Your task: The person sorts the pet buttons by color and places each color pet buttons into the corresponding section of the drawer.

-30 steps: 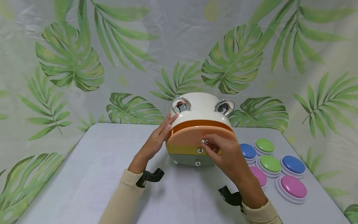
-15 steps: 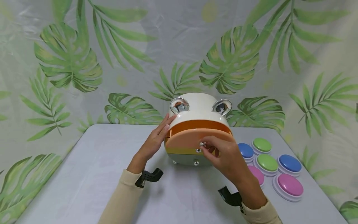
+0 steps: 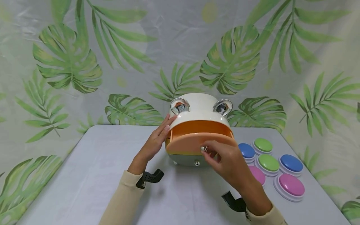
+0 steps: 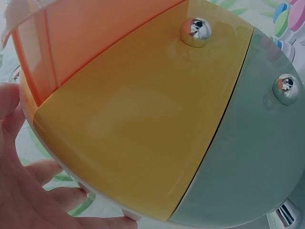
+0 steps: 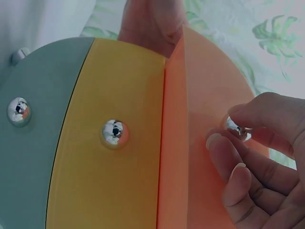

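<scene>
Buttons [image 3: 268, 162] stand near the bench's [image 3: 118, 150] right edge. Extended left fingers [image 4: 66, 197] touch the cabinet [image 3: 198, 107]; right fingers [image 5: 261, 112] pinch its drawer knob [image 3: 203, 149], now farther out.

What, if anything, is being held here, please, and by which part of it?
The orange drawer is held by its silver knob, pinched in the right grip; the left grip rests against the side of the cabinet.

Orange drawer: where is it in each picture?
Head: the orange drawer is open, just below and right of centre.
Left wrist: the orange drawer is at upper left.
Right wrist: the orange drawer is right of centre.
Shared landmark: the silver knob on the grey-green drawer shows in all three.
</scene>
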`<state>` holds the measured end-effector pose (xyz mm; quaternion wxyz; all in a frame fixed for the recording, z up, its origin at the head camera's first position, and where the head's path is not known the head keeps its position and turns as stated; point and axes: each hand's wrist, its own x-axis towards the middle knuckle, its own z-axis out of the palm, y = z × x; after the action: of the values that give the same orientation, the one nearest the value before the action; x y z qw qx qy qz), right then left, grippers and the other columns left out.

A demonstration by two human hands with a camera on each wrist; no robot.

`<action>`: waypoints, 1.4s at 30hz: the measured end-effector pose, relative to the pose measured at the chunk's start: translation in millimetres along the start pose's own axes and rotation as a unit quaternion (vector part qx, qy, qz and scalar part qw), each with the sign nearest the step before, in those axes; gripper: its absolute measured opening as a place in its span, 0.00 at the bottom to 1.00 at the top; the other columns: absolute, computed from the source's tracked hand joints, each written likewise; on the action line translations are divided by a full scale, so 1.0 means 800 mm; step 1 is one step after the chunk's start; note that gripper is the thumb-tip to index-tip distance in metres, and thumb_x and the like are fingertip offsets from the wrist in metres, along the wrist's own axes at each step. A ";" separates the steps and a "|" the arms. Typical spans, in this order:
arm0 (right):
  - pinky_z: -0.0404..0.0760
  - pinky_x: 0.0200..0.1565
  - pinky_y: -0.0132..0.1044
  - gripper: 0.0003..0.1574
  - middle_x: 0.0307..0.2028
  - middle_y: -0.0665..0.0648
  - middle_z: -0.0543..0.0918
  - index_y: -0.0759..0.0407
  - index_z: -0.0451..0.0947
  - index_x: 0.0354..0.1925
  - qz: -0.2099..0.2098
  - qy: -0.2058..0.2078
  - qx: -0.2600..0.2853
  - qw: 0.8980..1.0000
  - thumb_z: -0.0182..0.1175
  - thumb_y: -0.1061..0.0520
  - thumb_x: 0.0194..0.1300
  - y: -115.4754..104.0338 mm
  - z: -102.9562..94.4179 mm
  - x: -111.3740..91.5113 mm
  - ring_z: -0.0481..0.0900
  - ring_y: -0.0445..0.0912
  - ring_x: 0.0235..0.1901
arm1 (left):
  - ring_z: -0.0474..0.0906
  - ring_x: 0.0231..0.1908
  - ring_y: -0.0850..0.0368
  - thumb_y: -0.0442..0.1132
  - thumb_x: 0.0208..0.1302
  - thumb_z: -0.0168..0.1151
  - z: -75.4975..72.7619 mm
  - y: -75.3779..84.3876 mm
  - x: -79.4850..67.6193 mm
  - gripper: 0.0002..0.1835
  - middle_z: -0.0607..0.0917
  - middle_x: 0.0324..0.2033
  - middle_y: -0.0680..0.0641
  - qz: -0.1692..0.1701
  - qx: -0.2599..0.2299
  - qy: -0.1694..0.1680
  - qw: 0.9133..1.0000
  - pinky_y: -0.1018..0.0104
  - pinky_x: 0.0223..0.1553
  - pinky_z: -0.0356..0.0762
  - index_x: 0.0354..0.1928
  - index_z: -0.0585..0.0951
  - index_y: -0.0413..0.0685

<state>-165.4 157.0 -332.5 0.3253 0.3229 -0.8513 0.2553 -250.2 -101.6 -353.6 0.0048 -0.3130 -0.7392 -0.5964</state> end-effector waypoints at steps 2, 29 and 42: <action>0.79 0.24 0.28 0.13 0.27 0.45 0.82 0.57 0.84 0.39 -0.008 0.003 0.004 1.000 0.70 0.64 0.53 -0.002 -0.002 -0.001 0.77 0.36 0.25 | 0.36 0.75 0.50 0.42 0.79 0.37 0.000 0.000 0.001 0.25 0.42 0.76 0.48 0.001 0.000 -0.001 1.000 0.40 0.70 0.41 0.75 0.58 0.58; 0.77 0.28 0.22 0.23 0.32 0.43 0.84 0.52 0.83 0.43 -0.010 -0.019 -0.019 1.000 0.49 0.39 0.71 -0.036 -0.019 -0.026 0.78 0.35 0.27 | 0.36 0.75 0.53 0.42 0.79 0.36 0.001 -0.001 0.001 0.25 0.43 0.75 0.51 0.016 0.003 0.002 1.000 0.43 0.71 0.40 0.75 0.58 0.56; 0.83 0.40 0.36 0.23 0.29 0.42 0.84 0.49 0.82 0.42 -0.028 -0.015 -0.041 0.999 0.47 0.39 0.72 -0.047 -0.027 -0.029 0.79 0.34 0.27 | 0.36 0.75 0.54 0.41 0.79 0.36 0.002 0.001 0.001 0.25 0.43 0.75 0.51 0.006 0.005 0.003 1.000 0.44 0.71 0.41 0.75 0.57 0.56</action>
<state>-116.1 155.0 -326.6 0.3327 0.3370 -0.8564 0.2056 -249.8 -99.9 -353.1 0.0119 -0.3158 -0.7404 -0.5932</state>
